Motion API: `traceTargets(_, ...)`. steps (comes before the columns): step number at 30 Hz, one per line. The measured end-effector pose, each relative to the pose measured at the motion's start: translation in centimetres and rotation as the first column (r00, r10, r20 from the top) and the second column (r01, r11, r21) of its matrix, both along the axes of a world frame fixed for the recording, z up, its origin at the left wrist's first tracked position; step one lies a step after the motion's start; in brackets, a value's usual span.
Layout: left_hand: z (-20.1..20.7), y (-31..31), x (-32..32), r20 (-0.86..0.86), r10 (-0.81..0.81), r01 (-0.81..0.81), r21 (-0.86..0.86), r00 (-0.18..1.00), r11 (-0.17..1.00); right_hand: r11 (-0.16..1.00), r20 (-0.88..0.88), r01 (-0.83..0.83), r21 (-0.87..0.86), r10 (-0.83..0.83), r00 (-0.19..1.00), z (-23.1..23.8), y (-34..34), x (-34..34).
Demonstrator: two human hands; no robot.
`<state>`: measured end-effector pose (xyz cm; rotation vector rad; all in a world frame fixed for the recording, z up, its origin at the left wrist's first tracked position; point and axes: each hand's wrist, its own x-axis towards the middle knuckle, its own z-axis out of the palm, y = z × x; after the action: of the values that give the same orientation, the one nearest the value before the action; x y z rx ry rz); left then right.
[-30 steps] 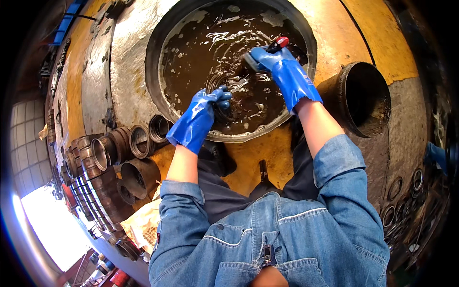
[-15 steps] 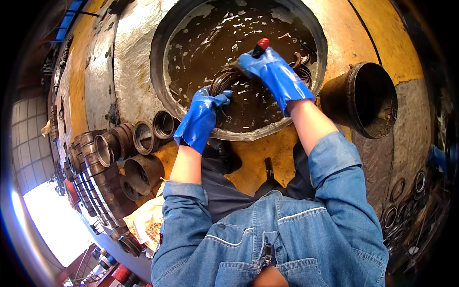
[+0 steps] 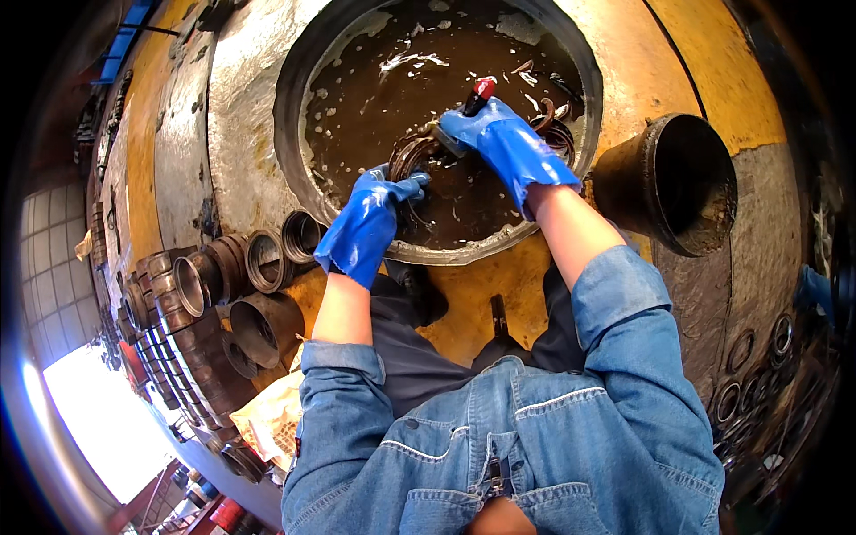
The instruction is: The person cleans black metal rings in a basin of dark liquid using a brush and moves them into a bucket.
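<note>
My left hand [image 3: 364, 223], in a blue rubber glove, is closed around a bundle of thin dark metal rings [image 3: 406, 160] at the near side of a round tub [image 3: 292, 134]. Brown, foamy liquid [image 3: 374, 107] fills the tub. My right hand [image 3: 506, 143], gloved the same way, grips a brush [image 3: 481, 91] by its black handle with a red end. The brush head lies against the right side of the rings; its bristles are mostly hidden by the glove. More curved rings [image 3: 560, 135] stick out of the liquid by the tub's right wall.
A dark metal cylinder [image 3: 662, 187] lies on its side right of the tub. Several metal sleeves [image 3: 266, 325] and rings stand in rows at left, beside a pale sack [image 3: 272, 417]. Loose rings [image 3: 728, 401] lie at lower right. My legs straddle the yellow floor patch.
My left hand has shifted slightly left with the rings, which now look tilted more upright. The brush handle has swung a little left and down with my right hand.
</note>
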<state>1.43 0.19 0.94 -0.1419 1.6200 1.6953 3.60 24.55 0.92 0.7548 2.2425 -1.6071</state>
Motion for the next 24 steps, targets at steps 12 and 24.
traceTargets(12, 0.2, 3.4, 1.1, -0.012, -0.040, 0.042, 0.144, 0.999, 0.989, 0.936, -0.035, 0.300, 0.186, -0.299, 0.954, 6.7, 3.2, 2.7)
traceTargets(24, -0.2, -0.2, 0.3, 0.019, -0.017, 0.015, 0.090, 1.000, 0.996, 0.912, -0.180, -0.183, -0.367, 0.124, 0.976, 7.8, 0.1, 1.7)
